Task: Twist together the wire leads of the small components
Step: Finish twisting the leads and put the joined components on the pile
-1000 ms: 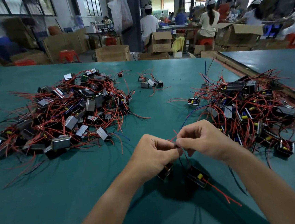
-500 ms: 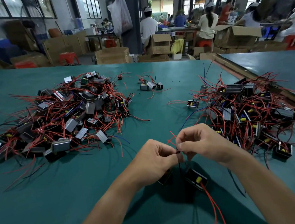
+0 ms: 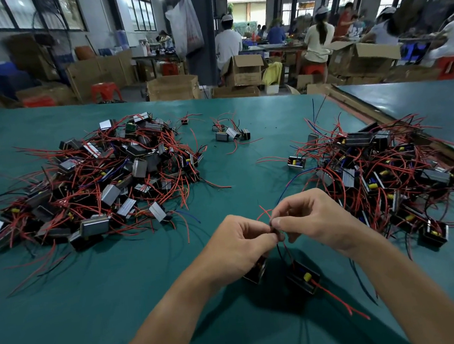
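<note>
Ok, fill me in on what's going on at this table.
A person is joining two small parts by their wires. The left hand and right hand meet above the green table, both pinching the wire leads, while the two black components hang just below. A tangled left pile and a right pile of similar parts flank them. How far the twist has got is hidden.

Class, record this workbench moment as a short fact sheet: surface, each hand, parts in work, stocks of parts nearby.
Surface: green table
Left hand: pinches the wire leads
Right hand: pinches the same leads
In work: component with yellow part and second component, below the hands
Left pile: tangled components, mostly red leads
Right pile: same kind, beside the right forearm
Far centre: small group of components
</note>
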{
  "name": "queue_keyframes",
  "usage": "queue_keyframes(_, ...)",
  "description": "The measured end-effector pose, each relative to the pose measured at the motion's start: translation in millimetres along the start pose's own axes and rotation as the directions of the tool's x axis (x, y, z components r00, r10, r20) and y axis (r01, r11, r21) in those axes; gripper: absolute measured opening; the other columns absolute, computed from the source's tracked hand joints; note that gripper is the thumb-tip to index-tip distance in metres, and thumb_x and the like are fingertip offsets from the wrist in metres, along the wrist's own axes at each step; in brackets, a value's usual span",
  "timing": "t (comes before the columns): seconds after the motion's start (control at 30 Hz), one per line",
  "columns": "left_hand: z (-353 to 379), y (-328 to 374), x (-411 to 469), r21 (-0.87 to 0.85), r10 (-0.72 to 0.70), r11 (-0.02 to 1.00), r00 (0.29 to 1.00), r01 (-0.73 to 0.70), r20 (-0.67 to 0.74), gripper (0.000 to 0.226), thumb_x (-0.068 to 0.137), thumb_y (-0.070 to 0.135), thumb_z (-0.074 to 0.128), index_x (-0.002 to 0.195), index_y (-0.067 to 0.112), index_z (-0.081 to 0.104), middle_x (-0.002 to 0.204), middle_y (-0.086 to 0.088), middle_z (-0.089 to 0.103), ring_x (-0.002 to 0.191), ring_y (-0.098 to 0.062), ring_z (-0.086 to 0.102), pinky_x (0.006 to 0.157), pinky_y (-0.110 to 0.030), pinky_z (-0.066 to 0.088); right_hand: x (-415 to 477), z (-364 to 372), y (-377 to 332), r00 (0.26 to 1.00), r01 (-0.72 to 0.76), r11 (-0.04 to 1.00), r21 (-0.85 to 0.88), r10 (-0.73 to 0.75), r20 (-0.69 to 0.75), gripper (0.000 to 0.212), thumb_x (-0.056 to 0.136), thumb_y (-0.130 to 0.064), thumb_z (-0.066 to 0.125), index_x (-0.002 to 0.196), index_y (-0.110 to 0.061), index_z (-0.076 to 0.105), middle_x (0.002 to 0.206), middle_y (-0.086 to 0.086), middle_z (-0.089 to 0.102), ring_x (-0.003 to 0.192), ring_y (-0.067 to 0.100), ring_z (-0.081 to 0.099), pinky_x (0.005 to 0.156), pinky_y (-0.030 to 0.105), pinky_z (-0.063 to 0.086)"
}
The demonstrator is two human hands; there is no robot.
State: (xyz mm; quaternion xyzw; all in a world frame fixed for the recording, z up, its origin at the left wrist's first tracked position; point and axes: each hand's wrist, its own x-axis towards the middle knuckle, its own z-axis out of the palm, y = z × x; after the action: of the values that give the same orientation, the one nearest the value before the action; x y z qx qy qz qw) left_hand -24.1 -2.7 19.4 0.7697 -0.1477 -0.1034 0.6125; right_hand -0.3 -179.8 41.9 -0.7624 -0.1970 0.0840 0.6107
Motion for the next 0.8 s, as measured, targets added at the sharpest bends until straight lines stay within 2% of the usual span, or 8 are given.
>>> queue_keyframes(0.17, 0.0, -0.1, 0.5, 0.024, 0.039, 0.999, 0.999, -0.040, 0.021, 0.023, 0.090, 0.022, 0.069, 0.077, 0.003, 0.074, 0.059, -0.007, 0.035, 0.056, -0.019, 0.023, 0.050, -0.033, 0.016, 1.4, -0.2, 2.2, 0.998, -0.054, 0.999, 0.009, 0.053, 0.032, 0.019, 0.082, 0.003, 0.066, 0.066, -0.009, 0.067, 0.060, 0.014, 0.064, 0.056, 0.023, 0.056, 0.059, 0.031, 0.049)
queue_keyframes(0.27, -1.4, -0.5, 0.2, 0.026, 0.048, 0.998, 0.999, -0.049, 0.025, 0.019, 0.090, 0.015, 0.066, 0.074, 0.009, 0.075, 0.057, -0.004, 0.039, 0.054, -0.015, 0.028, 0.048, -0.028, 0.021, 1.1, -0.6, 3.5, 0.998, -0.047, 0.999, 0.016, 0.047, 0.038, 0.013, 0.082, 0.004, 0.069, 0.075, -0.006, 0.066, 0.062, 0.011, 0.066, 0.057, 0.022, 0.058, 0.058, 0.029, 0.049)
queue_keyframes(0.33, -2.7, -0.7, 0.4, 0.010, 0.042, 0.999, 0.999, -0.042, 0.025, 0.025, 0.092, 0.009, 0.063, 0.071, 0.016, 0.076, 0.057, -0.003, 0.043, 0.056, -0.016, 0.032, 0.050, -0.028, 0.026, 0.4, -1.7, 4.1, 1.000, -0.010, 1.000, 0.009, 0.010, 0.018, 0.014, 0.085, 0.008, 0.066, 0.078, -0.004, 0.067, 0.063, 0.012, 0.066, 0.059, 0.024, 0.058, 0.057, 0.029, 0.049)
queue_keyframes(0.5, -4.3, 0.5, 1.2, -0.065, -0.012, 0.998, 1.000, 0.013, 0.027, 0.029, 0.093, 0.008, 0.061, 0.072, 0.019, 0.076, 0.051, 0.007, 0.050, 0.053, -0.008, 0.039, 0.051, -0.021, 0.032, -0.1, -5.1, 3.1, 0.996, 0.087, 0.990, -0.115, -0.087, -0.001, 0.017, 0.085, 0.001, 0.070, 0.081, -0.013, 0.078, 0.069, 0.026, 0.067, 0.060, 0.023, 0.057, 0.059, 0.032, 0.048)
queue_keyframes(0.6, -3.8, 1.0, 1.2, -0.099, -0.035, 0.994, 0.999, 0.038, 0.030, 0.027, 0.093, 0.006, 0.060, 0.075, 0.018, 0.075, 0.052, 0.007, 0.052, 0.051, -0.004, 0.041, 0.051, -0.017, 0.034, -1.3, -6.8, 3.1, 0.996, 0.083, 0.982, -0.168, -0.080, 0.030, 0.014, 0.086, -0.003, 0.071, 0.086, -0.014, 0.080, 0.071, 0.019, 0.070, 0.060, 0.017, 0.056, 0.060, 0.032, 0.047)
queue_keyframes(0.73, -3.1, 1.1, 1.9, -0.085, -0.052, 0.995, 0.998, 0.054, 0.027, 0.028, 0.094, 0.005, 0.059, 0.073, 0.017, 0.073, 0.049, 0.008, 0.050, 0.048, -0.003, 0.040, 0.049, -0.016, 0.033, -1.9, -9.0, 2.8, 0.996, 0.086, 0.960, -0.267, -0.074, 0.054, 0.014, 0.085, -0.008, 0.073, 0.080, -0.019, 0.080, 0.068, 0.002, 0.073, 0.062, 0.007, 0.057, 0.058, 0.032, 0.046)
queue_keyframes(0.8, -3.0, 0.9, 2.0, -0.062, -0.054, 0.997, 0.999, 0.054, 0.009, 0.030, 0.093, 0.006, 0.060, 0.070, 0.019, 0.074, 0.050, 0.008, 0.050, 0.048, -0.004, 0.040, 0.048, -0.016, 0.032, -1.4, -9.3, 2.6, 0.994, 0.104, 0.936, -0.338, -0.083, 0.075, 0.015, 0.087, -0.012, 0.072, 0.074, -0.017, 0.078, 0.066, 0.006, 0.071, 0.060, 0.010, 0.052, 0.055, 0.037, 0.043)
